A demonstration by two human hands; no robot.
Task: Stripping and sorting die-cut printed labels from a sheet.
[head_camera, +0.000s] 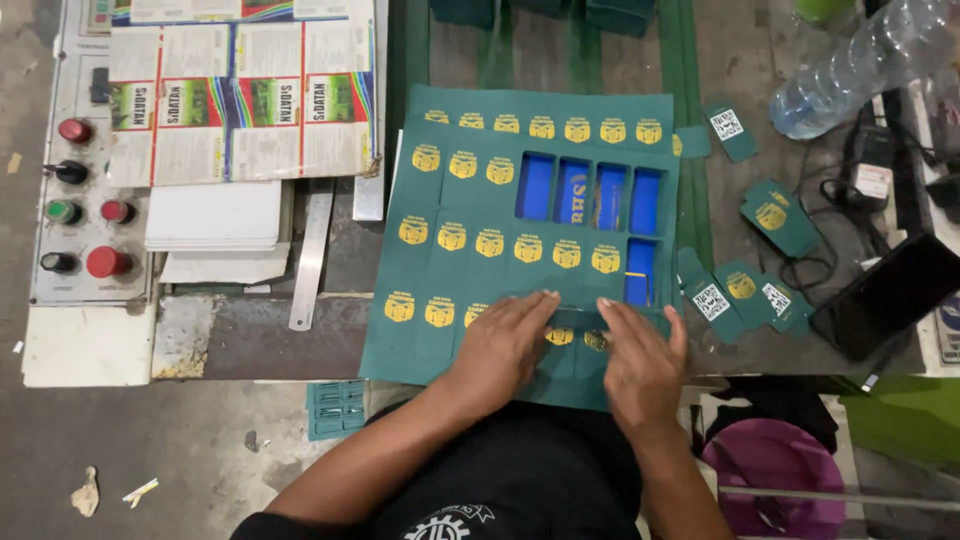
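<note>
Both hands lie flat, fingers spread and gripping nothing, on the lower edge of a dark green die-cut card sheet (pixel 480 250) at the centre of the frame. The left hand (pixel 505 345) and right hand (pixel 640 362) press side by side near the sheet's bottom right corner. The sheet carries rows of yellow round emblems; five rectangular tags are already punched out, showing blue beneath. It overhangs the near edge of the worktable (pixel 260 335). Loose green tags (pixel 745 290) lie at right, a clear plastic bottle (pixel 860 60) at upper right, and a control panel (pixel 85 200) with red, green and black buttons at far left.
</note>
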